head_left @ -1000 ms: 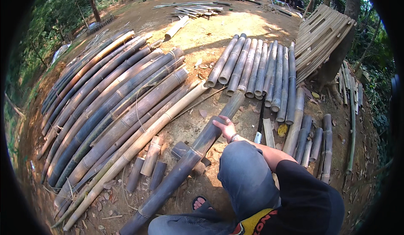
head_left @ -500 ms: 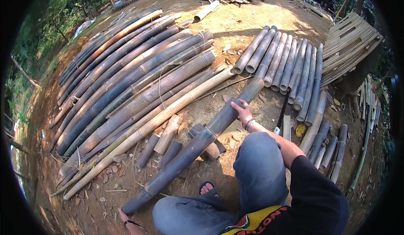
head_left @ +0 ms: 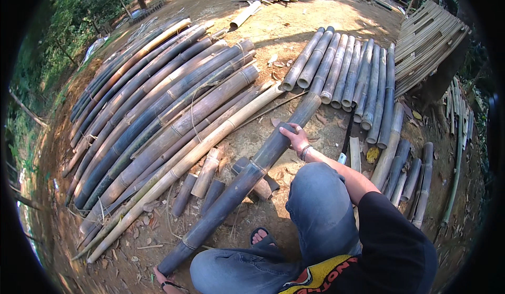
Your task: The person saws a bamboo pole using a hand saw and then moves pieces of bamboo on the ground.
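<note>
A thick dark bamboo pole (head_left: 221, 201) slants from lower left to the middle, in front of my bent knee. Gripping its far end from the right side is my right hand (head_left: 295, 138), thumb on top and a bracelet at the wrist. My left hand (head_left: 162, 279) is closed about the near end, its fingers partly hidden by the pole. Another bamboo length (head_left: 305, 110) lies in line just past the far end. Short bamboo offcuts (head_left: 208, 172) rest on the ground left of the pole, and one offcut (head_left: 263, 189) shows partly beneath it.
Long bamboo poles (head_left: 173, 104) lie side by side at the left. A row of cut lengths (head_left: 350, 73) lies ahead to the right, with shorter ones (head_left: 413, 178) nearer. A slatted bamboo panel (head_left: 428, 41) leans at far right. My sandaled foot (head_left: 260, 237) stands beside the pole.
The whole view has shifted slightly, so the far scene sits a little further left and higher. Both hands keep their hold on the dark bamboo pole, which has hardly moved.
</note>
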